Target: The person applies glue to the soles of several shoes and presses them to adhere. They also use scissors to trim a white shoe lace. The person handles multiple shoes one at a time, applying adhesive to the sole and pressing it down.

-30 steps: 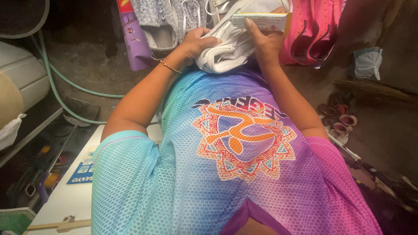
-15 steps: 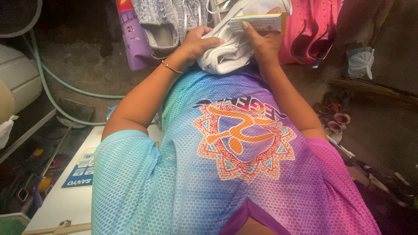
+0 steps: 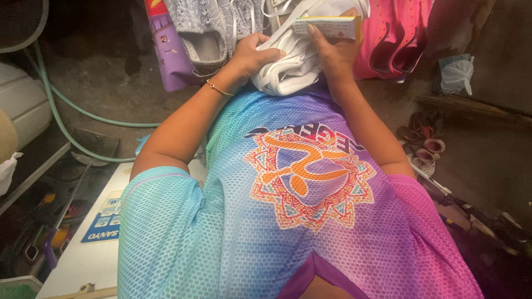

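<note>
Left hand (image 3: 256, 54) grips the white cloth (image 3: 288, 69); right hand (image 3: 335, 52) grips a small box (image 3: 328, 26) against it.

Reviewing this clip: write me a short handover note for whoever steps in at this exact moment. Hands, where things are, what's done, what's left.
Left hand: gripping the white shoe, pressed against the chest.
Right hand: holding a small pale carton against the shoe's upper side.
Around: grey garment and pink cloth hang just beyond; white appliance top at lower left.
Done: shoe and carton both in hand.
Left: carton looks unopened; nothing applied to the shoe that shows.
</note>
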